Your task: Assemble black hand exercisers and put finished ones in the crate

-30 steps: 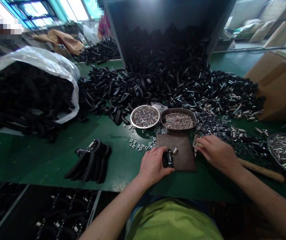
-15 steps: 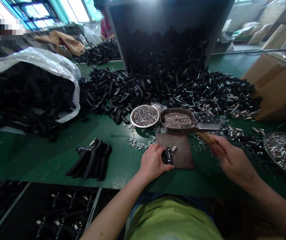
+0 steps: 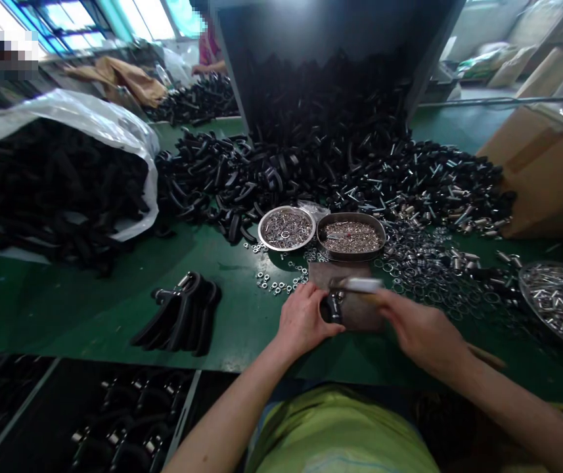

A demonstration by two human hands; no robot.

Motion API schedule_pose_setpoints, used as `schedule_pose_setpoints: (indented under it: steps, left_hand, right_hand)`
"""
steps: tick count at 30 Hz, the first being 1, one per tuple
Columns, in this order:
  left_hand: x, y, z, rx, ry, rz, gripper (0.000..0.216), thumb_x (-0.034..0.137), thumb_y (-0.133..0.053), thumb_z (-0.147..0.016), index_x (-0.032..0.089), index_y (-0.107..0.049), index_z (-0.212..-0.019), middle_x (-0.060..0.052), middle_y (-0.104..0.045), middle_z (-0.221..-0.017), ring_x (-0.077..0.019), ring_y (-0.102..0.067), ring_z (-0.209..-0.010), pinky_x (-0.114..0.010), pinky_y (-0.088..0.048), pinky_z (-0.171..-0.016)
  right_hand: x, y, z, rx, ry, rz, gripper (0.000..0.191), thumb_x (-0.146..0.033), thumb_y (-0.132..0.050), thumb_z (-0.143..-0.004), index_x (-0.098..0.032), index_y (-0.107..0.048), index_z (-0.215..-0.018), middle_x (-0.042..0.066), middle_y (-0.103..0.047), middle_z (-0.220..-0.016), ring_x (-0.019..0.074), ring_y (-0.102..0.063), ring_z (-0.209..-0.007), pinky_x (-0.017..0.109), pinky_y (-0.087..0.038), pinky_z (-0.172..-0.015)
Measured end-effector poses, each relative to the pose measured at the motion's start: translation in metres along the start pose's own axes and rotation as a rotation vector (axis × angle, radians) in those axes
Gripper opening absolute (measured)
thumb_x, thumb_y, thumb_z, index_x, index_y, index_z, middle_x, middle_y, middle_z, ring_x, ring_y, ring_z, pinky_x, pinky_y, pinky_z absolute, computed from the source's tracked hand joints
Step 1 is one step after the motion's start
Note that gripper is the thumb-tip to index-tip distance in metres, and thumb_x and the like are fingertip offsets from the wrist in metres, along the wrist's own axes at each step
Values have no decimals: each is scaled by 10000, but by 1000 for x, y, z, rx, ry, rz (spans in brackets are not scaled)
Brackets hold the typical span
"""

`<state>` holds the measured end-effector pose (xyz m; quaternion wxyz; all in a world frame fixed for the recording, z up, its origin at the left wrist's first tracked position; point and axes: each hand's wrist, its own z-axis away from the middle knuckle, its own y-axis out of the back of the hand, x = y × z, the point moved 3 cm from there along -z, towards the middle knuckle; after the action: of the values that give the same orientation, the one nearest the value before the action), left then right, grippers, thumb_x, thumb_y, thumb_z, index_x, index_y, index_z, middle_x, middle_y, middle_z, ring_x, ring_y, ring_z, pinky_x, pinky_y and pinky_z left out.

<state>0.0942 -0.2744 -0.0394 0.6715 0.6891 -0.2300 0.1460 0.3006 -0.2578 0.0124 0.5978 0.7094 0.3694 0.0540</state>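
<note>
Holds a small black part (image 3: 335, 310) in the left hand (image 3: 303, 320), thumb and fingers curled around it, at the left side of a flat brown plate (image 3: 368, 316) on the green counter (image 3: 89, 295). Grips a hammer (image 3: 364, 285) in the right hand (image 3: 420, 328), fingers closed about the wooden handle. Has the motion-blurred head over the plate, close by the black part; cannot tell whether touching it.

Beyond the plate, has a round bowl (image 3: 286, 249) of small metal pieces just beside an oval tin (image 3: 353, 255), likewise full, with small ringlike pieces (image 3: 277, 288) scattered near the bowl. To the left, well apart from the left hand, has a row of curved black pieces (image 3: 182, 315); farther left, a white plastic bag (image 3: 104, 108) stuffed with black parts. To the right, has thin metal rings (image 3: 451, 295) and a dish (image 3: 537, 317) of metal pins; behind, a broad black heap (image 3: 271, 167) and a cardboard box (image 3: 552, 171).
</note>
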Motion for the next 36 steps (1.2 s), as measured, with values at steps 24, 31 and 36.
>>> schedule_pose_setpoints:
  steps: [24,31,36]
  left_hand:
    - [-43,83,-37,-1,17,64,310,338,-523,-845,222,-611,-1118,-68,-615,-1094,-212,-560,-1022,-317,-431,-892]
    - [-203,177,-114,234,519,-309,357,91,-507,-781,209,-599,-1105,-113,-476,-1313,-279,-400,-1221,-390,-362,-941]
    - [-236,174,-122,223,552,-295,336,44,-573,-681,217,-592,-969,-68,-568,-1190,-238,-445,-1151,-369,-337,-952]
  right_hand:
    - [21,-64,-41,-189,26,68,264,-341,-395,-875,-280,-637,-961,20,-725,-894,231,-685,-660,348,-528,-579]
    - [24,-74,-36,-108,70,229,261,-328,-417,-827,-327,-664,-912,4,-729,-841,215,-645,-486,318,-454,-389]
    - [23,-64,-41,-148,-39,3,238,-324,-439,-840,-312,-666,-910,6,-724,-847,211,-671,-599,317,-505,-513]
